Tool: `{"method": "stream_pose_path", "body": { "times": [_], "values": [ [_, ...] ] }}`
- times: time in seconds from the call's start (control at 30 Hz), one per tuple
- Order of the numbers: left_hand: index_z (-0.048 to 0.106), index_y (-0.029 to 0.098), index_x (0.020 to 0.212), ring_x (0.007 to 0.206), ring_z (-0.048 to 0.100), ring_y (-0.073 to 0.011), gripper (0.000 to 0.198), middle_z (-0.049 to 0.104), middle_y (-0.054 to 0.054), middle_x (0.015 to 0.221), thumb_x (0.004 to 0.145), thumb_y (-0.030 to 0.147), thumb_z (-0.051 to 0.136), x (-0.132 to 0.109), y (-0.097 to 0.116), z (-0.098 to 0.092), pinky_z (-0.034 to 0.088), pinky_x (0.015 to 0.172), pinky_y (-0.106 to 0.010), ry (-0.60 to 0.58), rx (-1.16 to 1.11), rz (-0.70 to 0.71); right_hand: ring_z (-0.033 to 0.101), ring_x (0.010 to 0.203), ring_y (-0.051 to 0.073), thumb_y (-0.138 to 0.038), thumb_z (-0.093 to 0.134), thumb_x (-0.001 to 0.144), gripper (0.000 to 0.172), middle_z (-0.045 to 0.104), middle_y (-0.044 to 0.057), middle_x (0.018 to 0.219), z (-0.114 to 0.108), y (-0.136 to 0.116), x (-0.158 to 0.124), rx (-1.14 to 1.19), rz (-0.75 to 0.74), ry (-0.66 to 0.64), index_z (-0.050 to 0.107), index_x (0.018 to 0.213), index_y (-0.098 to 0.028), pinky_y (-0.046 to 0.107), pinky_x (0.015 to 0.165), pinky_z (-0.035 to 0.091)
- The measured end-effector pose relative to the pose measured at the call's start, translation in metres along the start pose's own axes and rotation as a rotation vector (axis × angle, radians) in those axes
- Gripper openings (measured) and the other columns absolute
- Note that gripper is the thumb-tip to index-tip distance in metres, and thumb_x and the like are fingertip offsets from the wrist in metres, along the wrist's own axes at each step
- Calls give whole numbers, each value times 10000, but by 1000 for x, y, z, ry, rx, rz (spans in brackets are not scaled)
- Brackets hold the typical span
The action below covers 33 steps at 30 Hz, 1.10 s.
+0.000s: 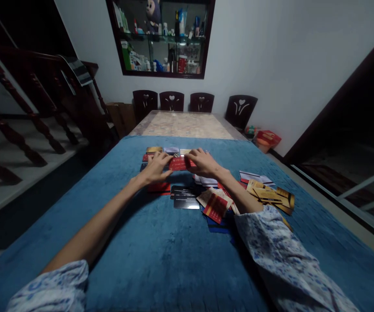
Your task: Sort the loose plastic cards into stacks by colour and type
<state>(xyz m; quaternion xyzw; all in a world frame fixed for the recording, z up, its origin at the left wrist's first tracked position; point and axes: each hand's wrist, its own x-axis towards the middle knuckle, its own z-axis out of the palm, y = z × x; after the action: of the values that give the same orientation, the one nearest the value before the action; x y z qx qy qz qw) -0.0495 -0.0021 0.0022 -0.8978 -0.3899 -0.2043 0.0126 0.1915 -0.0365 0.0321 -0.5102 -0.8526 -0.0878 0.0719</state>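
Between my two hands is a red card (177,163) with pale print. My left hand (156,167) grips its left end with fingers closed. At its right end, the fingers of my right hand (203,162) are closed on it too. Cards lie in rows under and behind the hands, among them a gold card (154,150) and a pale card (171,150). Nearer to me are a red card (159,188) and dark cards (186,201). A loose pile with a red and gold card (216,208) lies beside my right forearm.
A blue cloth (160,260) covers the near table. Gold cards (271,196) and white cards (256,177) lie at the right. Beyond the bare tabletop (180,123) stand several dark chairs (201,102); a red bag (268,138) is on the floor at right.
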Motion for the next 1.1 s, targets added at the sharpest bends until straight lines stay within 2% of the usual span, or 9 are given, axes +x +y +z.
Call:
{"method": "stream_pose_path", "body": {
  "times": [0.3, 0.67, 0.9, 1.1],
  "values": [
    [607, 205, 1299, 1203, 454, -378, 468, 581, -149, 1257, 851, 332, 655, 31, 5, 14, 410, 953, -566, -16, -5, -11, 471, 1120, 313, -368, 631, 923, 508, 604, 174, 1270, 4, 27, 5, 4, 63, -70, 547, 1401, -217, 375, 812, 426],
    [593, 186, 1299, 1280, 409, -371, 437, 552, -164, 1347, 879, 304, 572, 59, 25, 26, 360, 1027, -589, -184, 82, -116, 463, 1234, 345, -317, 576, 923, 554, 572, 155, 1395, 15, 40, 13, 17, 225, -211, 480, 1464, -249, 425, 897, 457],
    [605, 190, 1278, 1303, 403, -362, 419, 560, -160, 1358, 872, 283, 557, 69, 22, 34, 354, 1034, -574, -239, 101, -132, 428, 1281, 367, -303, 552, 930, 559, 544, 173, 1417, 31, 46, 17, 46, 258, -231, 466, 1478, -236, 480, 937, 445],
    [604, 207, 1279, 1322, 389, -367, 418, 565, -156, 1382, 871, 282, 549, 73, 18, 42, 341, 1032, -585, -285, 86, -124, 435, 1270, 357, -340, 526, 948, 498, 550, 168, 1388, 42, 50, 18, 63, 266, -249, 501, 1439, -258, 482, 941, 439]
  ]
}}
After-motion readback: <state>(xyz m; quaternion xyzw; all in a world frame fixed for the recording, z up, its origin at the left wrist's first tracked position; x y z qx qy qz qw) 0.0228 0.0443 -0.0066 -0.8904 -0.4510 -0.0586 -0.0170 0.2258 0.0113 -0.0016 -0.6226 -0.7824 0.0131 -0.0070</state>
